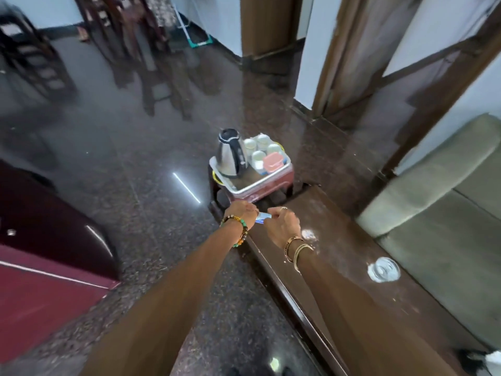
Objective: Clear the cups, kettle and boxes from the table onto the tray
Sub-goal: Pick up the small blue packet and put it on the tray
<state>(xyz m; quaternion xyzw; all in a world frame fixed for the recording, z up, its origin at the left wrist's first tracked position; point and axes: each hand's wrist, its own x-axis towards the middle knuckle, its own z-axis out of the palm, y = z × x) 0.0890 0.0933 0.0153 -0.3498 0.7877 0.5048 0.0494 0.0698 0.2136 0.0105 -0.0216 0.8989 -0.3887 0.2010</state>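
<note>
Seen from above, two bare forearms reach forward. The left-hand grip (242,212) and right-hand grip (282,226) meet at the far end of a dark wooden tabletop (341,234). Together they pinch a small blue-and-white item (262,220). Its long axis runs left to right between them. Fingers hide most of it, so whether it is a box cannot be told.

Just beyond the tabletop's end sits a rectangular tray (260,186), set at an angle on a low dark stand. It holds an upright steel kettle (230,156) on its left, white cups (257,148) at the back right and a pink-lidded box (272,162).

Open dark floor (130,164) lies to the left and a grey sofa (433,202) close on the right. A clear glass (383,269) stands on the tabletop nearer the viewer. The picture is motion-blurred.
</note>
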